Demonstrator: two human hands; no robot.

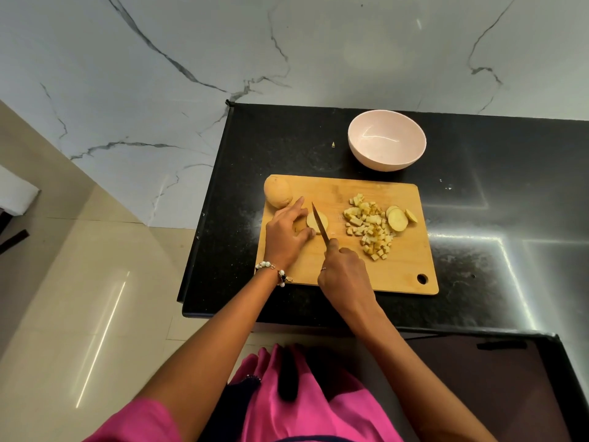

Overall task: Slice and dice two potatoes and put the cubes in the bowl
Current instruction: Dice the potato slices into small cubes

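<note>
On the wooden cutting board (347,269) my left hand (287,232) holds a cut potato piece (314,221) with curled fingers. My right hand (345,272) grips a knife (320,225), whose blade lies across that piece. A whole potato (278,195) sits at the board's far left corner. A heap of potato cubes (369,229) lies on the board's right half, with a few round slices (398,218) beside it. The pink bowl (387,140) stands empty behind the board.
The board lies on a black granite counter (494,218) whose left edge drops to a tiled floor (79,298). A small potato scrap (333,144) lies left of the bowl. A marble wall (287,49) rises behind.
</note>
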